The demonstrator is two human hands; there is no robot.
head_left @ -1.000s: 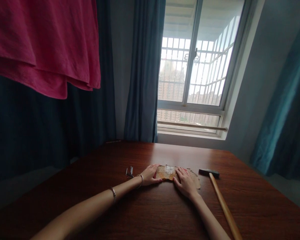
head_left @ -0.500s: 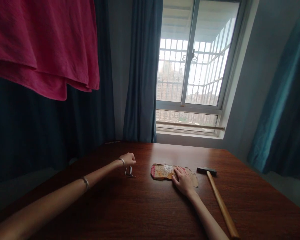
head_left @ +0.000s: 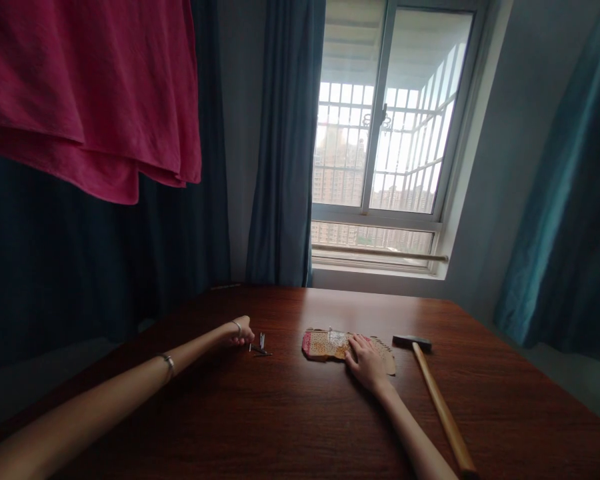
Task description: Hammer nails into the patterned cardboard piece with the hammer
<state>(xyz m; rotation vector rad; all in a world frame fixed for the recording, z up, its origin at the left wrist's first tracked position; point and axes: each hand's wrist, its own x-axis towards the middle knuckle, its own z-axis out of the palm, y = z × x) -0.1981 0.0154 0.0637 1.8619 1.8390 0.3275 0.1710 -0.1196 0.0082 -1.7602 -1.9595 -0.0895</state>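
My left hand (head_left: 241, 332) is closed low over the table, its curled fingers at the leftmost nail (head_left: 251, 347), which shows only in part. Just to the right of those fingers lie several more loose nails (head_left: 263, 343). My right hand (head_left: 366, 362) rests flat, fingers spread, on the right half of a worn, patterned board (head_left: 325, 345) with a pinkish-red left end. One nail (head_left: 330, 332) stands upright near the board's far edge. The palm hides part of the board.
To the right of the board lies a hammer (head_left: 443, 407), its head away from me and its wooden handle towards me. The brown wooden table (head_left: 280, 420) reaches to the window wall. A pink cloth (head_left: 95, 100) hangs at upper left, before dark blue curtains (head_left: 285, 147).
My left hand has moved left and a little nearer, from above the nails down to the leftmost one. My right hand stays on the board.
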